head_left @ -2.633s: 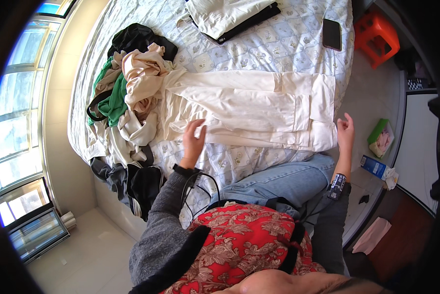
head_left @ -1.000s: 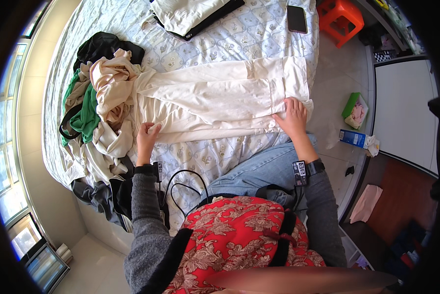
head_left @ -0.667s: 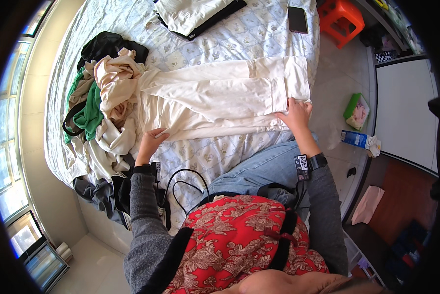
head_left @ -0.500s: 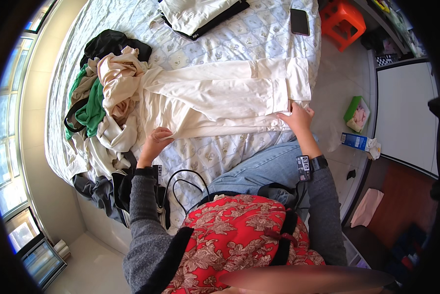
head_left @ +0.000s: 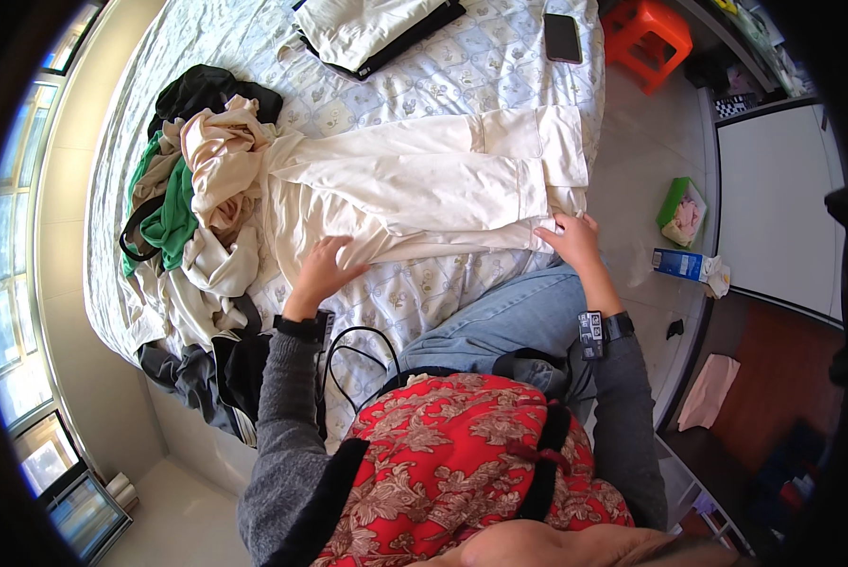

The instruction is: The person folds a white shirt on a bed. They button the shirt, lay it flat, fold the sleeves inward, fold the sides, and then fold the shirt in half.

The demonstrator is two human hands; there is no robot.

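Note:
A cream long-sleeved shirt [head_left: 424, 189] lies spread across the bed, its hem end toward the right and its sleeve laid lengthwise along it. Near its lower right corner, my right hand [head_left: 577, 238] pinches the edge between thumb and fingers. My left hand [head_left: 324, 274] is at the near edge toward the left, fingers apart and thumb stretched out, with nothing held. The shirt's left end runs up against a heap of crumpled clothes, where a peach garment [head_left: 218, 146] and a green one [head_left: 171, 225] show.
At the far side are a folded clothes stack [head_left: 372, 28] and a phone [head_left: 562, 38]. Right of the bed stand an orange stool [head_left: 646, 42], a green box [head_left: 681, 212] and a blue box [head_left: 677, 265]. A black cable [head_left: 348, 333] loops by my left wrist.
My left hand has let go of the shirt's near edge, opened and moved slightly right and up. My right hand stays at the corner. The whole view has shifted a little.

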